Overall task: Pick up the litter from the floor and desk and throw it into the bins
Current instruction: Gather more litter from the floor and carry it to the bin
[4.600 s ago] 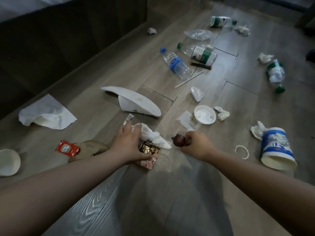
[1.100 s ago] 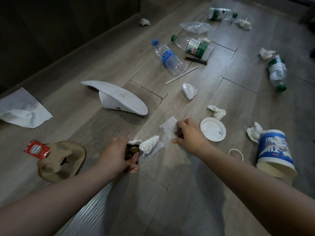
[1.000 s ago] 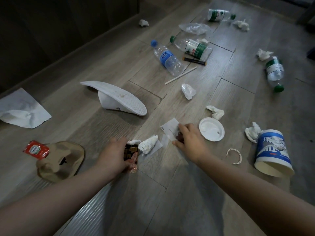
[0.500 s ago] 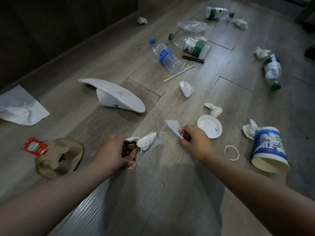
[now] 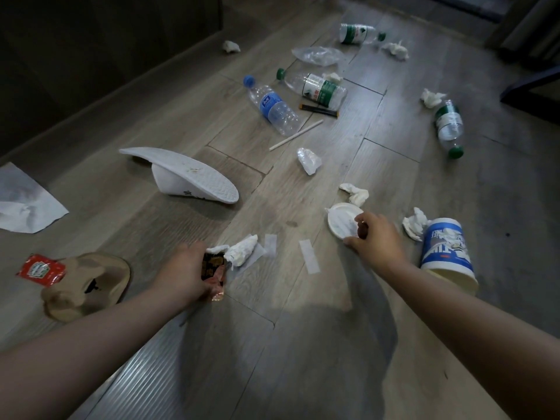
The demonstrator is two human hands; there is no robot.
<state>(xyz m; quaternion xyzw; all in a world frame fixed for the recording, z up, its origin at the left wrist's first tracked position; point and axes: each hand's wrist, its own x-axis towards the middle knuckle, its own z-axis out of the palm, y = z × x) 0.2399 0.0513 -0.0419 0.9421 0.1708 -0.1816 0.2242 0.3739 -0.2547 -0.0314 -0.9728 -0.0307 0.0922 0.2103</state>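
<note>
Wrapper (image 5: 213, 269) and tissue (image 5: 241, 253) sit clutched in left hand (image 5: 185, 274); right hand (image 5: 377, 241) pinches lid (image 5: 341, 221).

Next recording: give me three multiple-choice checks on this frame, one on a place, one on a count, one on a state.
1. The red ketchup sachet lies:
A) beside the tan cap
B) inside a cup
C) under a slipper

2. Plastic bottles on the floor:
A) two
B) four
C) six

3. The left hand:
A) lies flat on the floor
B) holds a bottle
C) grips a dark wrapper

Answers:
1 A, the sachet lies at the cap's left edge.
2 B, one blue-labelled and three green-labelled bottles show.
3 C, its fingers curl round the wrapper.
</note>
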